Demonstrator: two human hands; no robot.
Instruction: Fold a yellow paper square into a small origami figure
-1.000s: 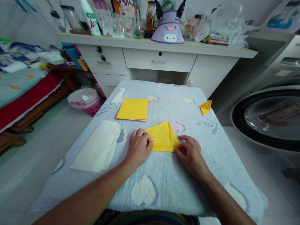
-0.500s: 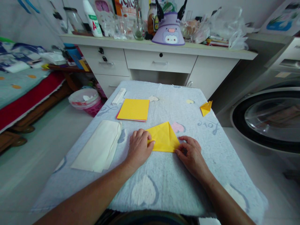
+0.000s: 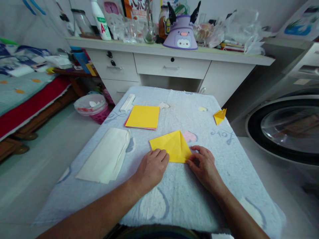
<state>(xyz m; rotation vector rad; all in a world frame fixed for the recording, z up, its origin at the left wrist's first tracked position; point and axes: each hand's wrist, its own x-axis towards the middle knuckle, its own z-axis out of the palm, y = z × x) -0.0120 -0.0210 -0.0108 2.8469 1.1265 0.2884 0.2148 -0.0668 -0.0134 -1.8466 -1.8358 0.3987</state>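
A yellow paper folded into a triangle (image 3: 171, 146) lies flat on the light blue towel (image 3: 179, 196) that covers the table. My left hand (image 3: 152, 168) rests on the towel with its curled fingertips against the paper's near left edge. My right hand (image 3: 203, 164) pinches the paper's right corner between thumb and fingers. A stack of yellow square sheets (image 3: 143, 117) lies farther back on the left. A small folded yellow paper piece (image 3: 219, 116) stands near the table's right edge.
A folded white cloth (image 3: 106, 156) lies left of my hands, a white stick-shaped box (image 3: 127, 102) behind the stack. Beyond stand a cluttered white desk (image 3: 171, 63), a pink bin (image 3: 92, 108), a bed (image 3: 22, 96) at left and a washing machine (image 3: 286, 126) at right.
My left hand slid back and to the right off the paper's left corner, baring that corner. My right hand stays pinched on the right corner.
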